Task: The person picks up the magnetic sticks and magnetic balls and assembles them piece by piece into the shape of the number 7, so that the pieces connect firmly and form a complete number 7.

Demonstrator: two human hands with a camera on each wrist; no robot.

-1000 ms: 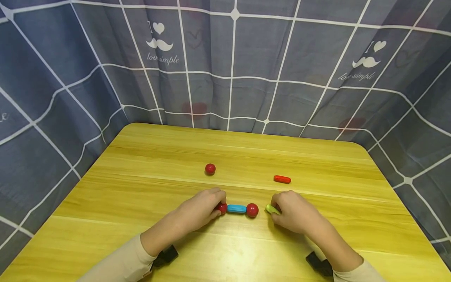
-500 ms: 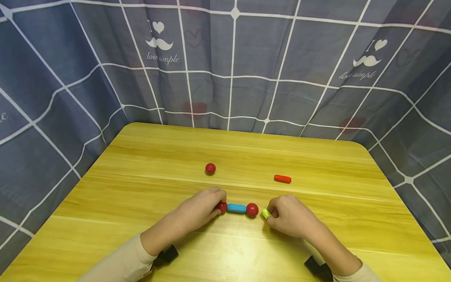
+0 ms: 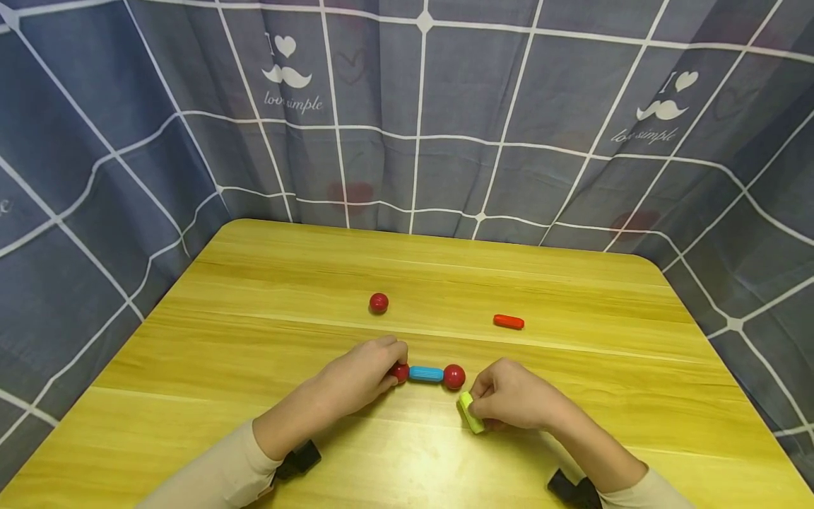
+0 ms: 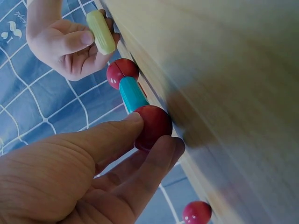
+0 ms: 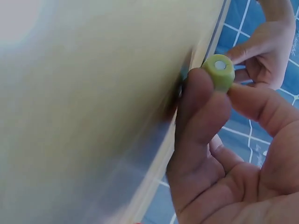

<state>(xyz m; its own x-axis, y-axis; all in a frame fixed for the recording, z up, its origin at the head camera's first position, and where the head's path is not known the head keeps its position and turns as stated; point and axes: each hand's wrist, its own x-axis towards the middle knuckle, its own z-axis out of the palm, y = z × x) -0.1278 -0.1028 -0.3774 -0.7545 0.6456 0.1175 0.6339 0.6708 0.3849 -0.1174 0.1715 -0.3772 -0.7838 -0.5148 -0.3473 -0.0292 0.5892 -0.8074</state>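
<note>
Head view: my right hand pinches a yellow-green stick, long axis toward the glossy red ball ahead-left; my left hand grips another red ball.

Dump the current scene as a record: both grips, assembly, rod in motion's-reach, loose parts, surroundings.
left grip: pinches left red ball
right grip: pinches yellow-green rod
assembly: left red ball, blue rod, right red ball, in a row
yellow-green rod: near right red ball, out of line with blue rod; pale disc on one end
loose: far red ball, red rod
surface: wood-grain table
backdrop: grid-patterned curtain
</note>
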